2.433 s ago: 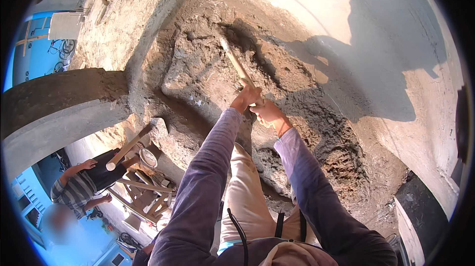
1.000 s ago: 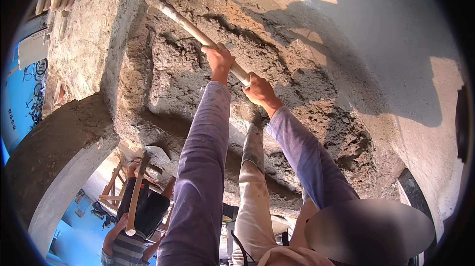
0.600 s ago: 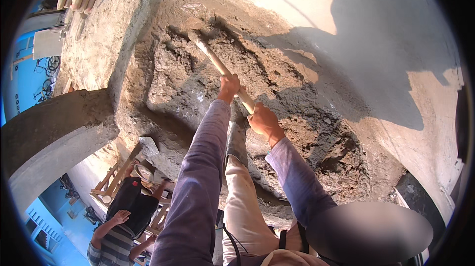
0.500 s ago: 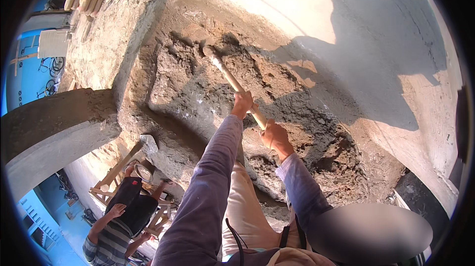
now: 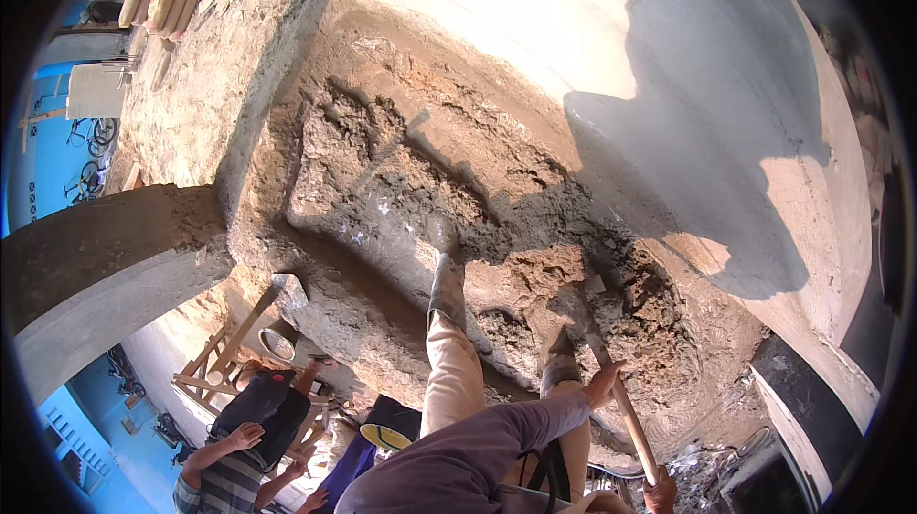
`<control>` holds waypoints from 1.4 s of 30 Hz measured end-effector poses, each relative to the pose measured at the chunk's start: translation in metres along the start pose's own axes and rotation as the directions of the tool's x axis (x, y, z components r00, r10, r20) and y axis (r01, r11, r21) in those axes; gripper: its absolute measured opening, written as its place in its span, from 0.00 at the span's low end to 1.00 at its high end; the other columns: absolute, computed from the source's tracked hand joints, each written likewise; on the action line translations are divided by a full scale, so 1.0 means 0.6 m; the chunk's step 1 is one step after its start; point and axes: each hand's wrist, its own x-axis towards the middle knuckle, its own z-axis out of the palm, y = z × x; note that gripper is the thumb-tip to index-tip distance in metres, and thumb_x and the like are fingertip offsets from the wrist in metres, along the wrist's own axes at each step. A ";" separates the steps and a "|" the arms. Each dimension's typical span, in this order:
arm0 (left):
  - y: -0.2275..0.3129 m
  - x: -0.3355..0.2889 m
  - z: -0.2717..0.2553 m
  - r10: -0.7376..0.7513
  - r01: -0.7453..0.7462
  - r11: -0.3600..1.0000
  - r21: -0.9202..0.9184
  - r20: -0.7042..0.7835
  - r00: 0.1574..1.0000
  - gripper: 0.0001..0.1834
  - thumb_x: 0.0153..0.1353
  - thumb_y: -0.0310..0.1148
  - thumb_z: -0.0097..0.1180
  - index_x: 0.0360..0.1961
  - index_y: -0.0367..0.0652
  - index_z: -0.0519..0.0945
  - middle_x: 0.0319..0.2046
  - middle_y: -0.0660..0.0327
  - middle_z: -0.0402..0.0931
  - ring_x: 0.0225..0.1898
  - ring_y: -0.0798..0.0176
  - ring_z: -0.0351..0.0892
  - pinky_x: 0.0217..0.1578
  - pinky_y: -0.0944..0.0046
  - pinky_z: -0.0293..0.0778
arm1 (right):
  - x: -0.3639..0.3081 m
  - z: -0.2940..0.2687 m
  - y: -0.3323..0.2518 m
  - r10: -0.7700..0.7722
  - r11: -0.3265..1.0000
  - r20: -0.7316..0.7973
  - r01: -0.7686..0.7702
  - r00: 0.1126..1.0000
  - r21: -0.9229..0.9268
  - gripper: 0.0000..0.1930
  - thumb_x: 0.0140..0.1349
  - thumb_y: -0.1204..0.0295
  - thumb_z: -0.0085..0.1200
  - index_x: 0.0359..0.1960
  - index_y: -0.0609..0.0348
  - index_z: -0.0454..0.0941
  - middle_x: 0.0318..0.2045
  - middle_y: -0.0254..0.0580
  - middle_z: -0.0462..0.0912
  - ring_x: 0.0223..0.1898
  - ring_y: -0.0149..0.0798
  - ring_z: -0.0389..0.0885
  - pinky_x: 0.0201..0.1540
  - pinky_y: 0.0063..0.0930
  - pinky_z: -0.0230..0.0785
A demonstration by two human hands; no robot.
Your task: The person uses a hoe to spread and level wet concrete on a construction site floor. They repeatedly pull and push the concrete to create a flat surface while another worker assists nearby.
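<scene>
My left hand [image 5: 604, 384] is wrapped round the middle of a hoe's wooden handle [image 5: 629, 418]. Lower down, near the picture's bottom edge, my right hand [image 5: 659, 494] grips the handle's end. The hoe slants up and left from my hands. Its head [image 5: 573, 304] is smeared grey and lies against the wet mortar [image 5: 382, 180], so its shape is partly hidden. My mud-coated boots stand in the mortar, the left boot [image 5: 446, 270] ahead of the right boot [image 5: 558, 361].
A pale wall [image 5: 497, 8] bounds the far right; a curved concrete edge [image 5: 115, 237] stands left. At lower left are a long-handled tool [image 5: 244, 328], a pail [image 5: 278, 342], a person in a striped shirt [image 5: 224, 476] with a black container, and a black bucket [image 5: 392, 414] beside purple cloth.
My hands and the hoe have come back from the far mortar toward my right side, close to my right leg. A black bucket now shows at lower left.
</scene>
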 end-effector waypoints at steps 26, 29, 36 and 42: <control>1.325 -0.407 0.054 0.968 -0.560 0.120 0.820 0.029 0.249 0.16 0.67 0.33 0.60 0.52 0.37 0.74 0.42 0.49 0.83 0.39 0.51 0.84 0.52 0.53 0.69 | 0.731 -0.125 -1.406 -0.580 0.811 0.181 0.545 0.794 0.212 0.25 0.58 0.64 0.62 0.57 0.60 0.78 0.49 0.56 0.86 0.51 0.52 0.86 0.56 0.43 0.76; 1.256 -0.394 0.109 0.923 -0.654 0.253 0.713 0.025 0.384 0.27 0.65 0.34 0.58 0.61 0.32 0.66 0.40 0.50 0.81 0.37 0.56 0.83 0.39 0.57 0.79 | 0.721 -0.116 -1.330 -0.529 0.822 0.135 0.466 0.838 0.328 0.28 0.58 0.61 0.68 0.55 0.65 0.77 0.43 0.57 0.86 0.47 0.55 0.86 0.51 0.44 0.75; 1.010 -0.287 0.126 0.870 -0.803 0.379 0.460 0.119 0.479 0.47 0.63 0.33 0.57 0.68 0.30 0.35 0.46 0.41 0.71 0.36 0.50 0.81 0.35 0.55 0.85 | 0.650 -0.093 -1.068 -0.481 0.842 0.108 0.424 0.870 0.334 0.21 0.61 0.63 0.61 0.51 0.62 0.74 0.39 0.59 0.87 0.43 0.59 0.87 0.46 0.50 0.77; 0.743 -0.235 0.121 0.774 -0.782 0.443 0.439 0.254 0.581 0.33 0.66 0.31 0.58 0.59 0.36 0.48 0.41 0.50 0.68 0.33 0.57 0.80 0.31 0.56 0.82 | 0.504 -0.081 -0.821 -0.355 0.915 0.070 0.331 0.932 0.233 0.25 0.61 0.61 0.65 0.55 0.59 0.72 0.38 0.60 0.87 0.43 0.63 0.86 0.44 0.55 0.76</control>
